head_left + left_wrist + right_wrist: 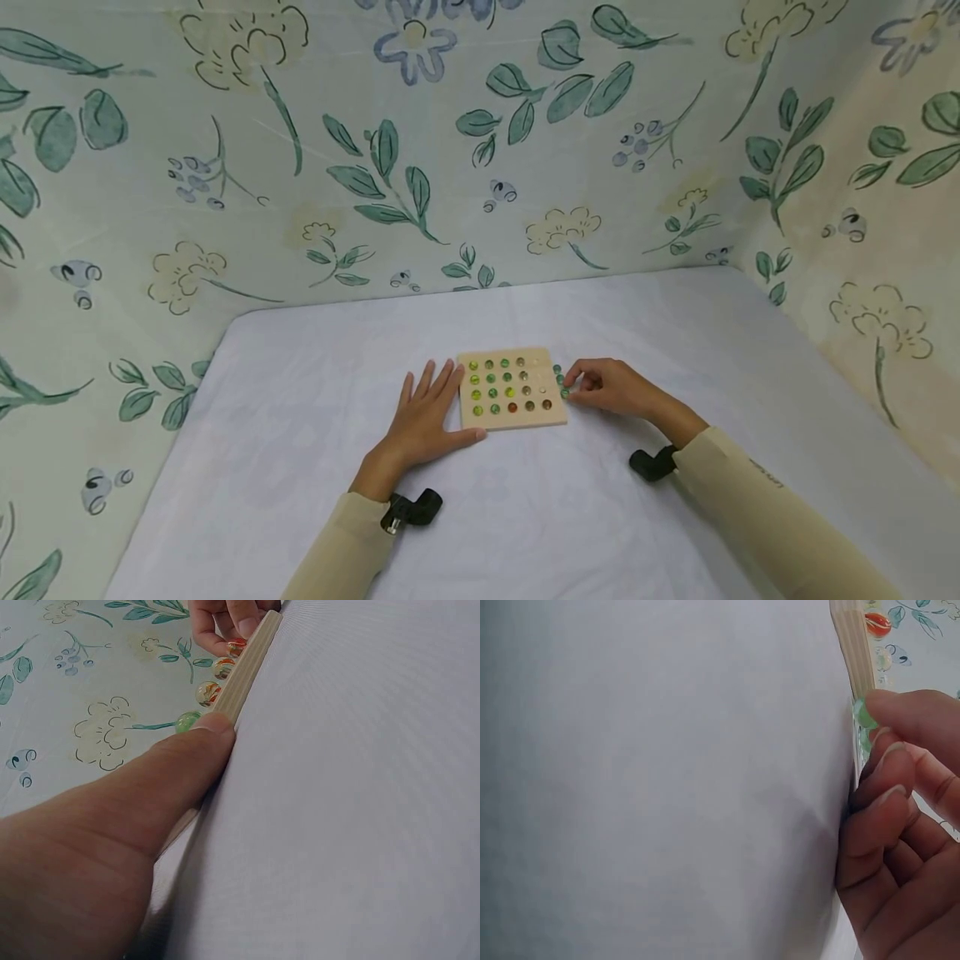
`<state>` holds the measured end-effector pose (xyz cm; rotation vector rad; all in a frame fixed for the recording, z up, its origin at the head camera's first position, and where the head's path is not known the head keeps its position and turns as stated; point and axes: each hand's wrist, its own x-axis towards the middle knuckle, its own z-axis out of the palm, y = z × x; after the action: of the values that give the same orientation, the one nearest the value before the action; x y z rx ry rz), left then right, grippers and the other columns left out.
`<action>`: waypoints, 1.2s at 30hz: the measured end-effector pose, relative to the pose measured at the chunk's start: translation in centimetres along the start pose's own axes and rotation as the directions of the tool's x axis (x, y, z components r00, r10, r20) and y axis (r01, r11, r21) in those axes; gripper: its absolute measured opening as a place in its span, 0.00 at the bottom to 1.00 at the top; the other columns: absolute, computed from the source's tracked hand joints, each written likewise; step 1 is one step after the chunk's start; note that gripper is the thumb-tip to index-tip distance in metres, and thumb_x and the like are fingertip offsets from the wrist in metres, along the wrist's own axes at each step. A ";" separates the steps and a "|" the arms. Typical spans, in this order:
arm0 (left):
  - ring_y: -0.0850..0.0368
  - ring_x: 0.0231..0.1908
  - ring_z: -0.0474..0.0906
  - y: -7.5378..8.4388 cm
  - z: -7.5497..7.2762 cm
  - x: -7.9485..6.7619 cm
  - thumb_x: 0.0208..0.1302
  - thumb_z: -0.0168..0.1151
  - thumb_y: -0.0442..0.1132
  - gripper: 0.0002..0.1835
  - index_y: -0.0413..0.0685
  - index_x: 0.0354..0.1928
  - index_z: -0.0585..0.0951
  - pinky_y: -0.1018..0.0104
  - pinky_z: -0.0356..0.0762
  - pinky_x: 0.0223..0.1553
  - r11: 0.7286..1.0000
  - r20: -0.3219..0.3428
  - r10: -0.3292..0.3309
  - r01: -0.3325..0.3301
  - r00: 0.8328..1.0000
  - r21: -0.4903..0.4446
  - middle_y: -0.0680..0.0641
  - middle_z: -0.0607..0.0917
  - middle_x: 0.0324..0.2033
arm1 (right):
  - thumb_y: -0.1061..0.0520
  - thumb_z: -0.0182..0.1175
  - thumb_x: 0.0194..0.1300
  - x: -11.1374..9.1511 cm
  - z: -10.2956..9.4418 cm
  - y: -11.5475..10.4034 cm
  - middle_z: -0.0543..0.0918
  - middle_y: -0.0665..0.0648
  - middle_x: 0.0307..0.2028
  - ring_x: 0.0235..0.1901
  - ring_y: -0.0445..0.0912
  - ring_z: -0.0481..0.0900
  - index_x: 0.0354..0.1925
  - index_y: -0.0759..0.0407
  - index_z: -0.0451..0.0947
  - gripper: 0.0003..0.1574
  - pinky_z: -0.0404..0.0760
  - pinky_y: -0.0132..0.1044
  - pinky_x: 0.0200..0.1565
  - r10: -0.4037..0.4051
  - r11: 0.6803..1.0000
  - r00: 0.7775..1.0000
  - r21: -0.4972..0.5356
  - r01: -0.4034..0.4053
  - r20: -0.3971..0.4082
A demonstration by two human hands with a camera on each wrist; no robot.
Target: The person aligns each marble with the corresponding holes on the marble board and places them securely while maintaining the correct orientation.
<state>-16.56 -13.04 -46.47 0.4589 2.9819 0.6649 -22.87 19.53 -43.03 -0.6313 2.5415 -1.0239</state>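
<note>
A light wooden board (534, 418) lies on the white cloth, with rows of glass marbles standing in it: yellow-green, green, amber and one red. My left hand (423, 419) rests at its left side, fingers spread and straight, the thumb lying along the near edge. Just off the board's right edge are a few loose green marbles (557, 369) in a short line. There my right hand (617, 388) has its fingers curled and pinches the nearest green marble (865, 714) by its thumb; the marble's far side is hidden.
White cloth (300, 358) covers the table around the board. Behind and to the right stands a floral-patterned fabric wall (450, 183). A black wrist camera (652, 463) sits on the right wrist, another black camera (412, 508) on the left.
</note>
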 end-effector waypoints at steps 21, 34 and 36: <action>0.48 0.75 0.32 0.1 -0.1 -0.1 0.51 0.57 0.76 0.59 0.54 0.77 0.46 0.46 0.24 0.70 1.000 0.007 0.000 0.000 1.000 0.002 0.50 0.46 0.76 | 0.56 0.68 0.60 0.3 0.2 0.3 0.75 0.50 0.22 0.23 0.43 0.71 0.40 0.51 0.79 0.10 0.69 0.31 0.24 0.019 1.000 1.000 -0.018 -0.019 0.016; 0.48 0.75 0.32 0.2 -0.2 -0.1 0.51 0.57 0.76 0.59 0.53 0.77 0.47 0.46 0.24 0.70 1.000 0.003 0.005 -0.005 1.000 0.008 0.50 0.46 0.76 | 0.54 0.69 0.59 0.2 0.2 0.0 0.75 0.51 0.22 0.21 0.42 0.70 0.39 0.52 0.78 0.12 0.68 0.31 0.23 0.017 0.999 1.000 -0.031 -0.017 0.008; 0.48 0.75 0.32 0.2 -0.2 -0.1 0.51 0.56 0.76 0.59 0.53 0.77 0.47 0.46 0.24 0.70 1.000 0.005 0.002 -0.002 1.000 0.016 0.50 0.46 0.76 | 0.53 0.69 0.59 0.2 0.3 0.0 0.75 0.50 0.22 0.21 0.42 0.69 0.39 0.51 0.78 0.11 0.68 0.31 0.23 0.016 0.999 1.000 -0.039 -0.016 0.005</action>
<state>-16.41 -12.99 -46.19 0.4634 2.9847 0.6402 -22.95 19.24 -43.27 -0.6221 2.5630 -0.9683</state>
